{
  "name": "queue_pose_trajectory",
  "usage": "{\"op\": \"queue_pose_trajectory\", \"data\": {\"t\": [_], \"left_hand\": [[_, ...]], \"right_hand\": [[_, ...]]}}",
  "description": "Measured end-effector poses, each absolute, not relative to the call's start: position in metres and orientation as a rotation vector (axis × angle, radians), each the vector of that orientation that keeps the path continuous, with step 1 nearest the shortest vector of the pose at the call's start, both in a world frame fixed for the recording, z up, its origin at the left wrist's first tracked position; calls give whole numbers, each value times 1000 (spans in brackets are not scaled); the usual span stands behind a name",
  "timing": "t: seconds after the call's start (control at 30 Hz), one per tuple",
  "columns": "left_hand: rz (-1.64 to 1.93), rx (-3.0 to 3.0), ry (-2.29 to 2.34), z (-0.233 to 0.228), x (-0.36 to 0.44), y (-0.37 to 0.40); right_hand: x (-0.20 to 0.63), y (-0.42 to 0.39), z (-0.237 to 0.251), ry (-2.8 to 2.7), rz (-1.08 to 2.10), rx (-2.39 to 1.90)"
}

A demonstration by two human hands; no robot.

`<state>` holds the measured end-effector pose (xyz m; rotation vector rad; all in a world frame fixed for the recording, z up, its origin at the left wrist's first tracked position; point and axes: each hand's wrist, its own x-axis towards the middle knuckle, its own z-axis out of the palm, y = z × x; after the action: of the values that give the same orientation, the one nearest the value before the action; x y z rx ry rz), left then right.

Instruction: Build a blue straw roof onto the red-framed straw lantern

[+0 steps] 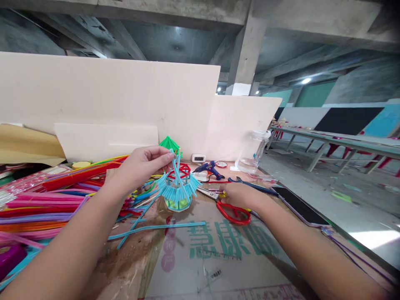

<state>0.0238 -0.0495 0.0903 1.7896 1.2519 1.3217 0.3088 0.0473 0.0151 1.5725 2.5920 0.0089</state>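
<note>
Light-blue pipe cleaner strips [177, 170] are pinched between the thumb and fingers of my left hand [153, 162]. They hang over a small pavilion-like model [178, 203] with a flared light-blue fringe, a red ring [184, 170] above it and a green-yellow inside. My right hand [236, 196] is curled low over the tools on the right, next to red-handled scissors [233, 214]. Something yellow shows at its fingertips, but what it holds is too hidden to name. A loose light-blue pipe cleaner [159, 227] lies in front of the model.
Bundles of coloured pipe cleaners [46, 208] spread over the left. Behind the hands are a blue glue gun [210, 168], a small digital clock [198, 158], a green-roofed model [169, 143] and a clear water bottle [252, 152]. Dark-handled pliers [258, 186] and a phone [298, 205] lie at right.
</note>
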Motion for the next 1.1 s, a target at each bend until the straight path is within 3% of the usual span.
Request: {"op": "queue_pose_trajectory", "data": {"t": [0.13,0.2,0.53,0.67,0.73,0.93,1.1], "left_hand": [[1231,1831,1228,86,32,-52],[1185,1872,1207,84,36,-52],[1121,1928,1183,75,47,-52],[1226,1868,1153,78,48,-51],[1254,1834,1189,80,46,-51],[1064,1954,1300,78,39,-48],[870,2161,1350,78,38,-52]], "right_hand": [[297,32,36,2917,115,1630],[289,18,46,3174,-16,1578],[267,-28,53,3439,-1146,1128],[268,-25,53,3213,-2007,902],[269,-24,53,3100,-2282,749],[270,-24,54,3158,-2362,703],[270,-21,55,3286,-2295,914]]}}
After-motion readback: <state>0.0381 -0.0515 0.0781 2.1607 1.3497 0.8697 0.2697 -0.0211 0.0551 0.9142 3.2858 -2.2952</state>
